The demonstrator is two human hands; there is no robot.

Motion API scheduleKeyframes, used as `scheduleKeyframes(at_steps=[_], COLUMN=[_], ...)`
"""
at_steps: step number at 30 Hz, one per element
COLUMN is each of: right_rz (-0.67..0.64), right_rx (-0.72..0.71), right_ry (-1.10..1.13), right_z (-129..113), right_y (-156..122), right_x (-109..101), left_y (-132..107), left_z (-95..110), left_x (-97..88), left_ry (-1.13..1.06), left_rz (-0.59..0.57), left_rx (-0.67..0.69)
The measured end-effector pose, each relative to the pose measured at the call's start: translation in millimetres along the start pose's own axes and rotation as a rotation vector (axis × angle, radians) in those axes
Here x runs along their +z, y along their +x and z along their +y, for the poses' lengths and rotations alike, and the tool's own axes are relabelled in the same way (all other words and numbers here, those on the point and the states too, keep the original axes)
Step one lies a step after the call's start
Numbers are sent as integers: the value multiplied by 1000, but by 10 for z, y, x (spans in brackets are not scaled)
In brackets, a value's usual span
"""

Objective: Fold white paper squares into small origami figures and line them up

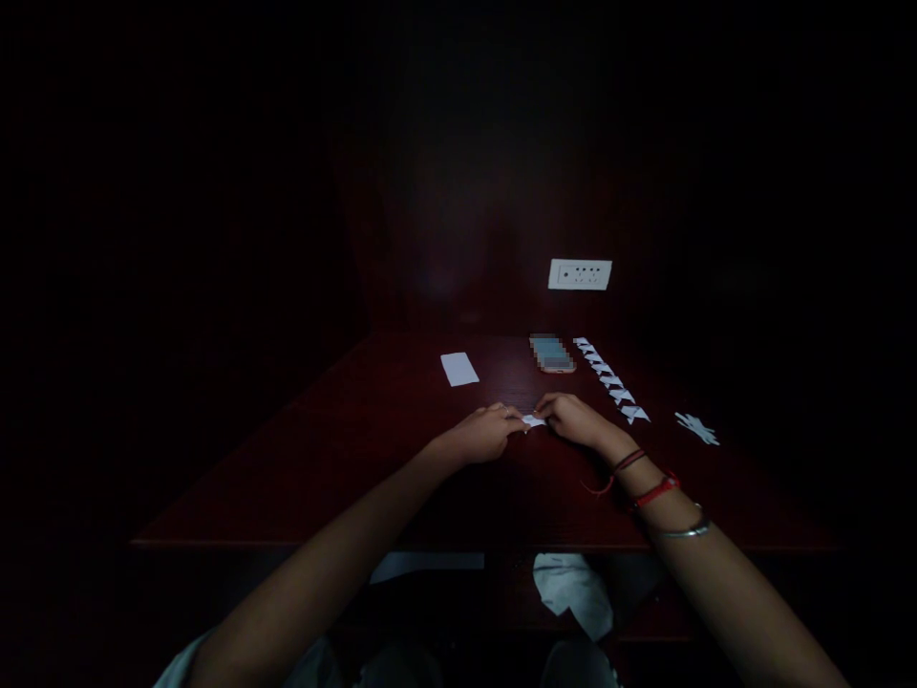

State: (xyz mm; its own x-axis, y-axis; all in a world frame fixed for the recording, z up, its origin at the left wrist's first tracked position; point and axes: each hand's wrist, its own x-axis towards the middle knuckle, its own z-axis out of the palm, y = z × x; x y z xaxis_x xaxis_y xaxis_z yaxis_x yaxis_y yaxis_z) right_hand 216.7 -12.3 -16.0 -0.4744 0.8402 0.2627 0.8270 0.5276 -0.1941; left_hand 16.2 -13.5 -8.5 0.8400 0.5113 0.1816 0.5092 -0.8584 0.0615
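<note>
Between my two hands a small piece of white paper (532,420) lies low over the dark red table (344,478). My left hand (488,432) is closed on its left end, with the fingertips pressed on it. At its right end my right hand (571,419) pinches the paper, and its wrist carries thread bands and a metal bangle. The fingers cover much of the paper, so its exact shape is hidden. Just right of my right hand runs a row of several folded white paper pieces (610,381).
A flat white paper sheet (459,369) lies beyond my left hand. A phone (551,353) rests near the back. Thin white paper strips (696,428) are heaped at the right. A socket panel (580,274) is on the wall. Pale crumpled material (573,588) shows below the table's front edge.
</note>
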Motion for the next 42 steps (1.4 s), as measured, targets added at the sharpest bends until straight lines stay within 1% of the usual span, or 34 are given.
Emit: scheduleKeyframes(at_steps=[2, 5, 8, 11, 13, 15, 16, 18, 21, 26, 28, 30, 32, 36, 39, 42], right_rz=[21, 101, 180, 146, 123, 125, 134, 160, 191, 172, 162, 138, 107, -3, -11, 8], right_rx=[20, 7, 12, 39, 66, 124, 168, 265, 352, 356, 331, 310, 302, 293, 263, 184], right_ry=[18, 68, 95, 77, 56, 43, 41, 42, 45, 62, 84, 98, 98, 86, 52, 70], right_z=[24, 45, 44, 29, 17, 0, -12, -48, -120, -174, -167, -160, -163, -205, -230, -228], right_y=[-12, -36, -44, -34, -24, -11, -4, 13, 43, 80, 79, 68, 52, 35, 59, 91], right_x=[-26, -87, -120, -106, -84, -62, -51, -29, 11, 51, 29, -13, -61, -100, -81, -87], left_y=[-7, -7, 30, 88, 116, 128, 127, 119, 106, 97, 93, 88, 78, 44, 22, 19], left_z=[10, 15, -10, -81, -146, -203, -221, -229, -183, -110, -124, -173, -254, -454, -551, -572], left_x=[10, 21, 30, 52, 76, 106, 121, 145, 145, 59, 30, 15, 12, 23, 48, 74], left_ry=[-8, -27, -110, -258, -320, -303, -273, -203, -140, -161, -177, -189, -195, -176, -155, -143], left_rz=[4, 12, 60, 156, 230, 294, 303, 272, 182, 99, 78, 81, 125, 291, 301, 291], left_rx=[-9, -19, -15, -37, -114, -189, -203, -183, -77, 110, 146, 150, 114, -55, -139, -172])
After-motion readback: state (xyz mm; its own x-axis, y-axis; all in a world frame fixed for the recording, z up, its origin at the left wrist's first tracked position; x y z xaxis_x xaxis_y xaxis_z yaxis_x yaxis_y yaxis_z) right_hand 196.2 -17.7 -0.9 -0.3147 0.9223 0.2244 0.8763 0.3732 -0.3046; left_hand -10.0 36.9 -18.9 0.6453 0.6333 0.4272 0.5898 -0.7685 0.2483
